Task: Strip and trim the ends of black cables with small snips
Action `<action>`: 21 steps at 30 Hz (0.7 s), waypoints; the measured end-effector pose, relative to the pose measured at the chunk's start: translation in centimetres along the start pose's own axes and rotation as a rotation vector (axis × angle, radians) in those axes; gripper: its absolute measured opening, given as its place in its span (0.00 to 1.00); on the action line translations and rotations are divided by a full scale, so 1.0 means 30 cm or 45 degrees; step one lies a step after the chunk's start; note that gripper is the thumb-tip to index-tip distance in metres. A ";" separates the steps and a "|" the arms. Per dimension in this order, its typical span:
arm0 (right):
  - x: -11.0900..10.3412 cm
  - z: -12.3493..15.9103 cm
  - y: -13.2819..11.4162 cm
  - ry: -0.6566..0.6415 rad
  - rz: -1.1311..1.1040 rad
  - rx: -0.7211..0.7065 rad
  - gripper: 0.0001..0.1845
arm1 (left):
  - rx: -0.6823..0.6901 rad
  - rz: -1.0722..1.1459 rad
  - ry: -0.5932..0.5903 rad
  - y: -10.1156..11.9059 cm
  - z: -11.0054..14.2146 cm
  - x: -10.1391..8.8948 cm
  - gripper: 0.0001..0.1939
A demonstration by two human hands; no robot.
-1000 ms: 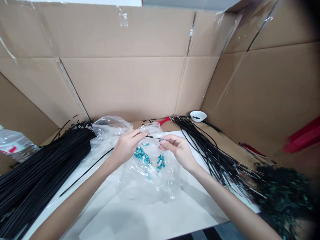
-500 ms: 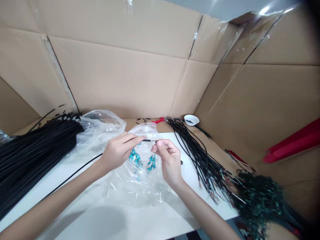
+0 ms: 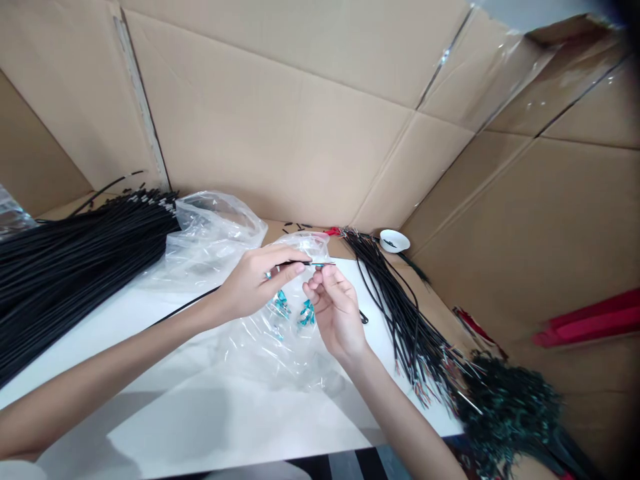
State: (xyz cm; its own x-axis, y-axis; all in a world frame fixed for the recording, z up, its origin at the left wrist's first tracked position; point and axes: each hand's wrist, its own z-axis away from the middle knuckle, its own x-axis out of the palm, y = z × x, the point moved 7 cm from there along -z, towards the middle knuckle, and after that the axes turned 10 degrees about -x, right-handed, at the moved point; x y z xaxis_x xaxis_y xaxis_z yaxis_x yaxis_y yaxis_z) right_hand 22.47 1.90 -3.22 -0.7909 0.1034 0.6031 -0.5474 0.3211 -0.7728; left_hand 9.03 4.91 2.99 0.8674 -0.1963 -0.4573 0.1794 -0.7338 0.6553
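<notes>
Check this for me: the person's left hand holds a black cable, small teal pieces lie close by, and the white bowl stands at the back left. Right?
Back left is wrong: in the head view, the white bowl stands at the back right. The left hand does hold a black cable, and small teal pieces lie close by.

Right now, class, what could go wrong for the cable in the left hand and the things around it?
The thin wires jutting from the cable in the left hand might bend: the right hand has its fingertips right at them.

The loose teal pieces could scatter if a hand snags the crumpled bag where they lie.
</notes>
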 end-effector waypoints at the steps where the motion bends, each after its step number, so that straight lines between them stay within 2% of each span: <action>1: 0.005 0.001 -0.003 -0.006 0.021 -0.029 0.16 | 0.008 0.006 0.028 0.008 -0.001 -0.004 0.08; 6: 0.022 0.012 0.019 0.050 -0.051 -0.025 0.16 | -0.020 0.124 0.155 0.004 0.002 -0.011 0.06; 10: 0.028 0.020 0.032 0.063 -0.034 -0.014 0.15 | -0.145 0.278 0.148 -0.033 0.010 -0.009 0.07; 13: 0.029 0.019 -0.005 -0.003 0.139 -0.210 0.12 | -0.156 0.252 0.061 -0.021 0.004 -0.013 0.08; 17: 0.031 0.030 -0.067 -0.055 0.458 -0.521 0.08 | -0.035 0.135 -0.090 0.045 -0.020 -0.026 0.08; 21: 0.042 0.052 -0.088 -0.061 0.687 -0.661 0.06 | -0.055 -0.110 -0.192 0.073 -0.036 -0.030 0.09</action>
State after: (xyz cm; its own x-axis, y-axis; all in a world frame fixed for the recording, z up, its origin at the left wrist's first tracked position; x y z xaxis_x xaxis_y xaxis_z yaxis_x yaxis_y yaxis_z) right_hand 22.51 -0.29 -0.73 -0.9304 0.3350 0.1487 0.1096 0.6414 -0.7593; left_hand 9.15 4.18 5.50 0.7691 -0.2316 -0.5956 0.2726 -0.7241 0.6336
